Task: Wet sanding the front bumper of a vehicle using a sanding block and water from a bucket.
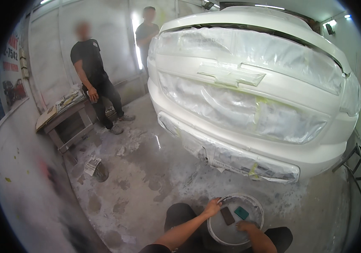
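Note:
Between my knees stands a round bucket (261, 206) with a pale rim and cloudy grey contents. My left hand (212, 207) is closed around the bucket's rim at its upper left. Inside lie a dark brown rectangular block (227, 216) and a smaller green block (241, 212), both apart from my hands. My right hand (243, 227) reaches into the bucket from the right, just below the green block. Its fingertips are too small and partly hidden, so I cannot make out whether it holds anything.
A white car (239, 97) masked with plastic sheeting fills the space ahead. Two people stand at the back left, one (91, 63) beside a low table (64, 111) with papers. A can (100, 172) sits on the stained floor; a dark metal stand (360, 173) is at right.

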Action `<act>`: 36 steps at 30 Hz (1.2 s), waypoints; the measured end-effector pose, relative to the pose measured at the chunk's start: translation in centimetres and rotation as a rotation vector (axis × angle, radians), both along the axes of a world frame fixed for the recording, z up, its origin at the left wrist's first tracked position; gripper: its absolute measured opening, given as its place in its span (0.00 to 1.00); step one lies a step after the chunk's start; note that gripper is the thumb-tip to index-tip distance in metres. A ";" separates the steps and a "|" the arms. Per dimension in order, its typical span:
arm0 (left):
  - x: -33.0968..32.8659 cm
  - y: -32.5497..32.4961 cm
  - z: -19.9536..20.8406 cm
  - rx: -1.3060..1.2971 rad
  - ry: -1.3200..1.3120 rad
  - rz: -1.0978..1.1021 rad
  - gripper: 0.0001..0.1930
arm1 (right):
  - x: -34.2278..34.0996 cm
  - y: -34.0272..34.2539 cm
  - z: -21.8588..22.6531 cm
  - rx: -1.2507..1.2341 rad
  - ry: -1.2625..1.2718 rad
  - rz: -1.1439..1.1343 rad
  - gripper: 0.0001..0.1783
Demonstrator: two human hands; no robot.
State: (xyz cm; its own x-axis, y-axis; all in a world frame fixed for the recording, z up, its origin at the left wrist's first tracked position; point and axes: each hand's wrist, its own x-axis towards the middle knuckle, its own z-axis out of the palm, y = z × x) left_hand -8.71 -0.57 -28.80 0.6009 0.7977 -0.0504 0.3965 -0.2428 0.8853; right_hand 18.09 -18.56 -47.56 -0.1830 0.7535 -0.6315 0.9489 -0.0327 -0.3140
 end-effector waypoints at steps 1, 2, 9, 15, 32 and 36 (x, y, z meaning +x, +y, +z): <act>0.7 -0.1 0.5 0.029 -0.020 0.003 0.16 | 0.8 -0.5 -0.8 0.001 -0.010 -0.015 0.25; 2.7 -0.4 1.4 0.032 -0.052 -0.037 0.16 | 3.0 -2.0 -1.8 0.017 -0.053 -0.117 0.25; 0.4 -0.1 1.5 0.011 0.001 -0.014 0.16 | -1.8 -1.0 4.3 -0.049 -0.031 -0.222 0.24; 1.2 -0.7 3.0 0.020 -0.005 -0.040 0.16 | 0.0 -1.5 3.8 -0.024 -0.064 -0.179 0.24; 2.4 -0.5 1.8 0.033 -0.071 -0.066 0.17 | 1.7 -2.8 1.9 0.152 -0.111 -0.201 0.21; 1.7 -0.2 1.7 0.003 0.021 -0.061 0.19 | 0.5 -2.6 1.0 0.191 -0.108 -0.216 0.20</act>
